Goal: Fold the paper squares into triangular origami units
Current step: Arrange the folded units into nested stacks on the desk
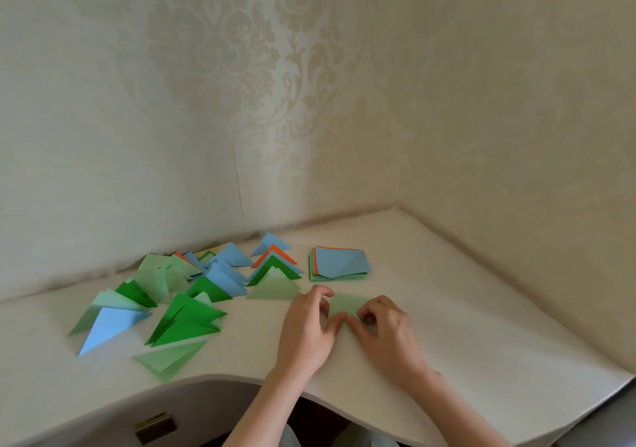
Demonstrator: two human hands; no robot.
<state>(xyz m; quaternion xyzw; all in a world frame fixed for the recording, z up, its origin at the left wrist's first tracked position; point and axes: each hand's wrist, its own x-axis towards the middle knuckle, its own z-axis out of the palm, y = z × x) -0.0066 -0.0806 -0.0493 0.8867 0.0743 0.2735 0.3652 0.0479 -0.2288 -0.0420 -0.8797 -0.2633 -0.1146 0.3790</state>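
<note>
A light green paper square [346, 303] lies on the white desk [447, 309] between my two hands, partly folded. My left hand [308, 326] pinches its left side with curled fingers and thumb. My right hand [382, 326] pinches its lower right part, fingers curled over the edge. Just behind sits a stack of unfolded squares [340, 263], blue on top with orange and green edges showing. To the left lie several folded triangles [192, 288] in blue, dark green, light green and orange.
The desk fits into a corner of wallpapered walls [309, 102]. Its front edge curves inward near my body. A small brass-coloured latch [155, 427] shows on the drawer front below the desk at the left.
</note>
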